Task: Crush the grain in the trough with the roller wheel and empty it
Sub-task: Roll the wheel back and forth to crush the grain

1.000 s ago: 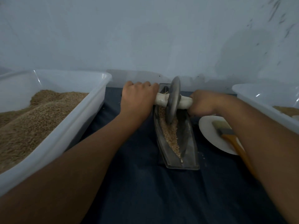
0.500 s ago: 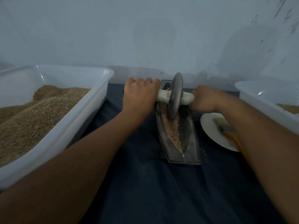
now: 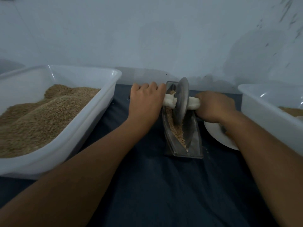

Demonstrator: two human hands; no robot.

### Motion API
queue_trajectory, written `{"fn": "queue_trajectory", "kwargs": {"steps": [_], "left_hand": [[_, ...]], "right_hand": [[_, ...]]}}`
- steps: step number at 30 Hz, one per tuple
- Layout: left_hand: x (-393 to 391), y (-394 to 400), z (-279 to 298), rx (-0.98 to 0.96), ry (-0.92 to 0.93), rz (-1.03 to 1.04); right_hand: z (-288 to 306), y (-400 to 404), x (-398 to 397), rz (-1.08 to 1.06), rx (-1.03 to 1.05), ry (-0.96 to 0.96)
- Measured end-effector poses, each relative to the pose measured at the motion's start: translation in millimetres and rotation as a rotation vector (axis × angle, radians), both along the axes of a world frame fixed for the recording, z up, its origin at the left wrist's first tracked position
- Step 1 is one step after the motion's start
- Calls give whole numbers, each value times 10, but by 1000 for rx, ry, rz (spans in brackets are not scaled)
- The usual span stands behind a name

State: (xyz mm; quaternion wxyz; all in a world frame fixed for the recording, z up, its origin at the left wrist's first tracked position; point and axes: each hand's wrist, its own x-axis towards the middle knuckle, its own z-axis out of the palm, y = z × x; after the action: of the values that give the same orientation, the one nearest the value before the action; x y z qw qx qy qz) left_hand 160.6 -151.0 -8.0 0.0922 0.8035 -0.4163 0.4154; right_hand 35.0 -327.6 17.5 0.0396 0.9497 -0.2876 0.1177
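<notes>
White plate (image 3: 216,133) half under the right forearm; right tub (image 3: 268,112) cut by the frame edge

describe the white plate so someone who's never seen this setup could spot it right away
Start at the dark trough with the roller wheel in the middle of the blue cloth. Just to its right, under the right forearm, lies the white plate. It is flat, round and low, unlike the deep rectangular white bin beyond it.

trough (image 3: 193,145): narrow dark boat shape, centre-right of frame | grain (image 3: 176,130): tan, along its left side | roller wheel (image 3: 181,99): grey disc upright in the groove (pale axle crosswise)
</notes>
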Motion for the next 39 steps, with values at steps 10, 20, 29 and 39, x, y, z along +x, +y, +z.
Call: {"fn": "queue_trajectory", "kwargs": {"steps": [10,20,29,39], "left_hand": [[-145,136,-11,5,14,-2],[-291,257,59,76,37,23],[-305,334,25,1,33,-26],[-338,483,215,-124,16,-106]], "right_hand": [[-87,212,-191,-15,-83,-104],[-183,312,-358,27,-129,-217],[-157,455,-465,96,-244,-330],[77,496,-593,156,-249,-387]]}}
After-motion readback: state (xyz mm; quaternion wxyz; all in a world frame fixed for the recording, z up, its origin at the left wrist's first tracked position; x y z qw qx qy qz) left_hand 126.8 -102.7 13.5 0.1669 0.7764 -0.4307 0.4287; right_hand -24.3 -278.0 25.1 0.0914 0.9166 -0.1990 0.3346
